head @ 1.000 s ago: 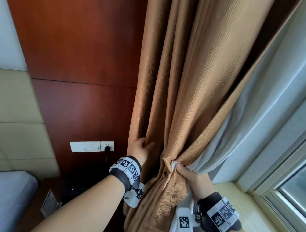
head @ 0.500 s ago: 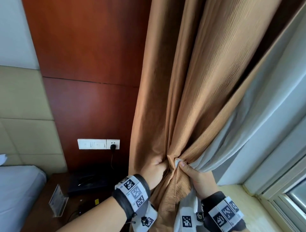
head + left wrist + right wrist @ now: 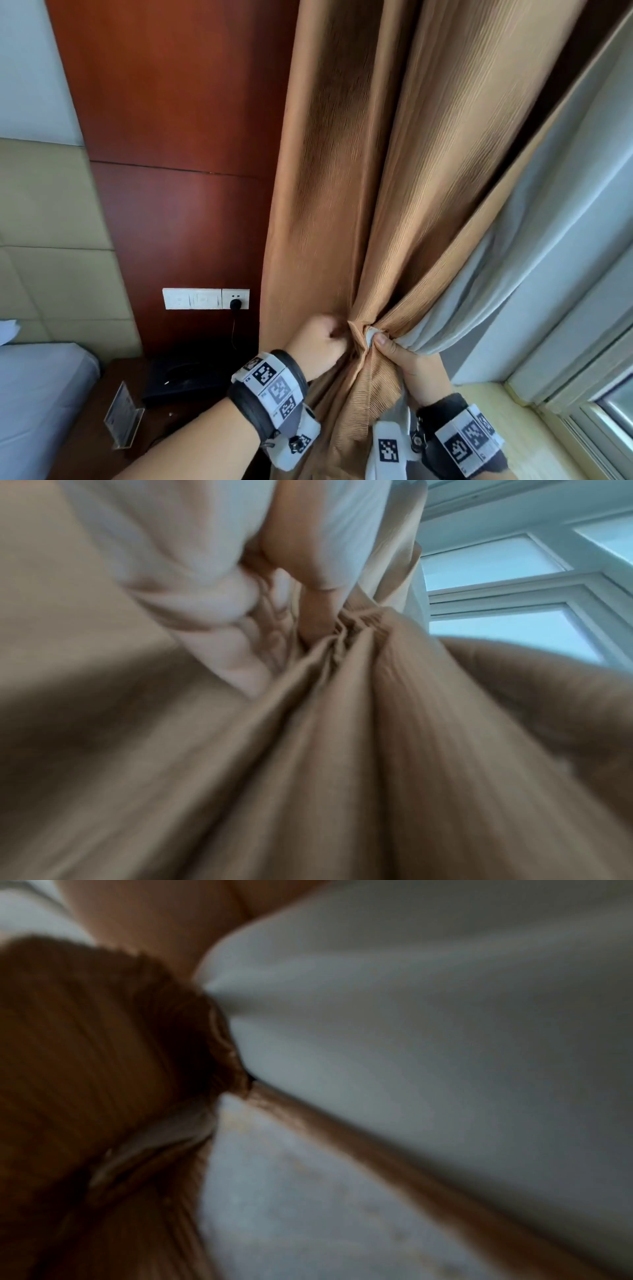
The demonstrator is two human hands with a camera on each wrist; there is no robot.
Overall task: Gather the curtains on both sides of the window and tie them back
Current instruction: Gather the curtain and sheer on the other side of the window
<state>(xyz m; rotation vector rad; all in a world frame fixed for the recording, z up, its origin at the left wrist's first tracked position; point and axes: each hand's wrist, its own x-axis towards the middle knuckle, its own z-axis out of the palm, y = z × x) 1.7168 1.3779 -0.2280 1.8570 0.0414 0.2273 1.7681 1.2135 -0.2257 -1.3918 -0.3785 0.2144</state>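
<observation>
Gripping the brown curtain [image 3: 376,171] from both sides, the two hands meet at one tight bunch low in the head view. Nearest the camera, each wrist wears a black band [image 3: 270,387] with white, black-patterned tags. The left hand [image 3: 320,347] is closed like a fist, its fingers curled into the folds on the left of the bunch. The right hand [image 3: 409,363] comes up from below on the right. Its thumb presses a bit of pale cloth [image 3: 513,274] against the brown folds, and its other fingers are hidden behind the fabric. The hands sit just beside each other, with only the pinched folds between them.

Above the bunch the curtain fans out upward; below, it hangs loose between the forearms. The pale cloth runs along the curtain's right edge, on the window side. Both wrist views are blurred and show only brown folds drawn tight against pale cloth.

Farther left, a clear sign holder [image 3: 123,423] stands on a dark bedside table [image 3: 92,452] next to a bed [image 3: 37,394]. Behind them a white socket plate [image 3: 191,298] with a black plug [image 3: 235,304] sits on the red-brown wood wall [image 3: 178,120]. At far right are a pale sill [image 3: 489,411] and the white window frame [image 3: 582,404].
</observation>
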